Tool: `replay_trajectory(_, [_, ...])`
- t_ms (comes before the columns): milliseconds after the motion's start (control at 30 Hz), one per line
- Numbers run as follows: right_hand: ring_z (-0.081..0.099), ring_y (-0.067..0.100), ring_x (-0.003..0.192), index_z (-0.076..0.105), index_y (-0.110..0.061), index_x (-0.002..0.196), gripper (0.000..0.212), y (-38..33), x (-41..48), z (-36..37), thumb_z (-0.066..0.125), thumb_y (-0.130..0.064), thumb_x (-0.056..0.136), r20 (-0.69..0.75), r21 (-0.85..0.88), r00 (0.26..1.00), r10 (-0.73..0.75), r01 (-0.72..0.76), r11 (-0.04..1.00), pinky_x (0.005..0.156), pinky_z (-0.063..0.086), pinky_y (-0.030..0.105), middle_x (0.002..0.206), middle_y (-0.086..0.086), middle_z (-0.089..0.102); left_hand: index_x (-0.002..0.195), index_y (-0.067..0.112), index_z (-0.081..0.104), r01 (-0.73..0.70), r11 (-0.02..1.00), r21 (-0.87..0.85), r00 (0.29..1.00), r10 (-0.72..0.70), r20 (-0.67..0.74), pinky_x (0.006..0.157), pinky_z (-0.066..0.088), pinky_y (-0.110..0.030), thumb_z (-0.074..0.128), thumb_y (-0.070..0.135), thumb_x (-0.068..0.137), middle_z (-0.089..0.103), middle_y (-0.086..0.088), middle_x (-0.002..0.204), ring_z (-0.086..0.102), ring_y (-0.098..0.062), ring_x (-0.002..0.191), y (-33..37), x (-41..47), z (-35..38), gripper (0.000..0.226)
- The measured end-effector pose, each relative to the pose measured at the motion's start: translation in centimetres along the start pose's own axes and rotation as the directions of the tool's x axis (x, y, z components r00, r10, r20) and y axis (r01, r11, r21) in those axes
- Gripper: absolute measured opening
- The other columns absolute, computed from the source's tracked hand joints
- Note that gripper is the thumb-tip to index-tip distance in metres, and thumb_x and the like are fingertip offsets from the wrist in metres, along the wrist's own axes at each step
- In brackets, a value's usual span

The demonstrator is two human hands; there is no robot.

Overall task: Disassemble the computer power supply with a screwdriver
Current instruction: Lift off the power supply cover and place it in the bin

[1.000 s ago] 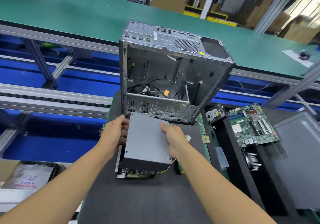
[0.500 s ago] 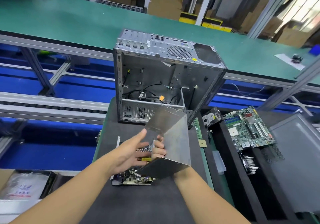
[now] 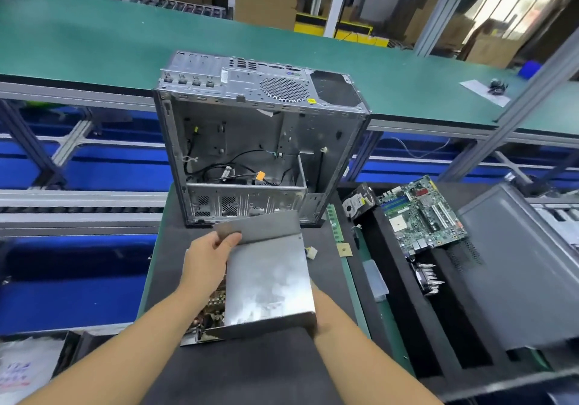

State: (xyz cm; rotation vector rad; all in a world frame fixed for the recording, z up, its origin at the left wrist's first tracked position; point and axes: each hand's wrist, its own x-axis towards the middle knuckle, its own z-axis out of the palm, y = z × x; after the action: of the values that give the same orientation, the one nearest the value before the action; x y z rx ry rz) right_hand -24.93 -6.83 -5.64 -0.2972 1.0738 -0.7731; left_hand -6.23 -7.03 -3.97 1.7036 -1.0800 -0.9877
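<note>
Your left hand (image 3: 206, 259) pinches the cover (image 3: 269, 279) at its 11 o'clock corner, thumb on top. Your right hand (image 3: 326, 310) meets the 5 o'clock corner, but its fingers are hidden, so their state can't be told. The cover tilts over the board (image 3: 214, 306) on the surface (image 3: 250, 373).

A dark grey mat covers the narrow green-edged work table (image 3: 250, 373). At its far end stands an open, gutted grey metal computer case (image 3: 250, 141). Nearer lies a flat metal power supply base with its brown circuit board (image 3: 213, 307), largely hidden under a bent grey sheet-metal cover (image 3: 269, 279). It seems to rest flat on the mat. Just right of it lie a small white plug (image 3: 311, 252), a tan square chip (image 3: 344, 250) and a long green memory stick (image 3: 334, 226) along the mat's edge.
</note>
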Motion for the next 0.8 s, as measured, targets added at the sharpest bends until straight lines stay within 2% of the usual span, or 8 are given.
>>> replay_trajectory(133, [0.070, 0.032, 0.099, 0.068, -0.007, 0.120, 0.053, -3.0, -1.5, -2.7, 0.054, -0.050, 0.094, 0.031, 0.011, 0.999, -0.016, 0.016, 1.000, 0.083, 0.055, 0.038, 0.114, 0.017, 0.070, 0.053, 0.023, 0.058, -0.108, 0.990, 0.095, 0.994, 0.110, -0.009, 0.043, 0.029, -0.022, 0.069, 0.040, 0.091, 0.053, 0.009, 0.046, 0.041, -0.009, 0.043, 1.5, 0.6, 1.4, 0.044])
replay_trajectory(233, [0.072, 0.027, 0.089, 0.067, -0.006, 0.113, 0.023, -4.2, -2.3, -5.0, 0.053, -0.018, 0.098, -0.048, -0.157, 0.989, -0.141, 0.132, 0.979, 0.076, 0.058, 0.036, 0.108, 0.017, 0.073, 0.053, 0.021, 0.048, -0.145, 0.978, 0.148, 0.989, 0.146, 0.008, 0.043, 0.026, -0.021, 0.069, 0.045, 0.090, 0.046, 0.011, 0.042, 0.038, -0.008, 0.042, 2.4, 0.7, 3.3, 0.049])
replay_trajectory(367, [0.070, 0.025, 0.084, 0.070, -0.010, 0.099, 0.021, -5.1, -3.8, -8.5, 0.051, -0.006, 0.094, -0.153, -0.226, 0.945, -0.290, 0.252, 0.941, 0.073, 0.058, 0.034, 0.099, 0.012, 0.073, 0.101, 0.035, 0.063, 0.009, 1.000, -0.009, 0.983, -0.007, 0.185, 0.070, 0.052, -0.024, 0.070, 0.052, 0.086, 0.067, 0.018, 0.089, 0.062, 0.000, 0.080, 3.5, 0.2, 7.9, 0.024])
replay_trajectory(500, [0.056, 0.053, 0.114, 0.057, 0.007, 0.118, 0.038, -4.5, -5.2, -14.5, 0.055, -0.014, 0.086, -0.382, -0.114, 0.872, -0.305, 0.283, 0.952, 0.089, 0.050, 0.048, 0.106, 0.013, 0.066, 0.154, 0.017, 0.031, 0.269, 0.961, -0.060, 0.848, -0.207, 0.487, 0.105, 0.047, -0.050, 0.073, 0.042, 0.087, 0.063, -0.007, 0.131, 0.062, -0.027, 0.118, 4.3, -1.1, 13.3, 0.083])
replay_trajectory(600, [0.062, 0.046, 0.111, 0.060, -0.002, 0.123, 0.033, -3.5, -6.6, -18.5, 0.051, -0.013, 0.093, -0.516, 0.124, 0.831, -0.207, 0.312, 0.942, 0.097, 0.049, 0.057, 0.118, 0.023, 0.067, 0.122, 0.003, 0.059, 0.125, 0.977, 0.171, 0.788, -0.203, 0.581, 0.105, 0.045, -0.051, 0.063, 0.038, 0.083, 0.058, -0.026, 0.129, 0.056, -0.041, 0.120, 4.6, -3.4, 17.3, 0.053])
replay_trajectory(667, [0.068, 0.040, 0.099, 0.061, -0.007, 0.121, 0.030, -3.0, -7.6, -20.6, 0.051, -0.016, 0.094, -0.607, 0.197, 0.776, -0.170, 0.354, 0.914, 0.083, 0.057, 0.048, 0.112, 0.020, 0.070, 0.124, -0.008, 0.054, 0.047, 0.959, 0.280, 0.744, -0.221, 0.630, 0.088, 0.052, -0.039, 0.059, 0.036, 0.093, 0.056, -0.025, 0.134, 0.061, -0.037, 0.111, 4.2, -4.9, 19.6, 0.053])
replay_trajectory(733, [0.070, 0.037, 0.092, 0.061, -0.009, 0.120, 0.030, -2.5, -8.1, -22.4, 0.051, -0.018, 0.093, -0.677, 0.212, 0.724, -0.134, 0.366, 0.906, 0.072, 0.057, 0.041, 0.109, 0.017, 0.071, 0.123, 0.005, 0.060, -0.018, 0.933, 0.359, 0.707, -0.242, 0.665, 0.071, 0.050, -0.027, 0.050, 0.049, 0.098, 0.065, -0.015, 0.123, 0.062, -0.020, 0.090, 3.9, -6.2, 21.2, 0.052])
replay_trajectory(800, [0.069, 0.037, 0.093, 0.061, -0.010, 0.121, 0.031, -2.2, -8.6, -23.4, 0.052, -0.020, 0.093, -0.702, 0.255, 0.707, -0.084, 0.360, 0.898, 0.072, 0.057, 0.042, 0.111, 0.017, 0.071, 0.108, 0.019, 0.062, 0.066, 0.943, 0.327, 0.678, -0.283, 0.678, 0.084, 0.049, -0.030, 0.048, 0.056, 0.098, 0.064, -0.002, 0.113, 0.060, -0.017, 0.096, 3.1, -7.3, 22.5, 0.041])
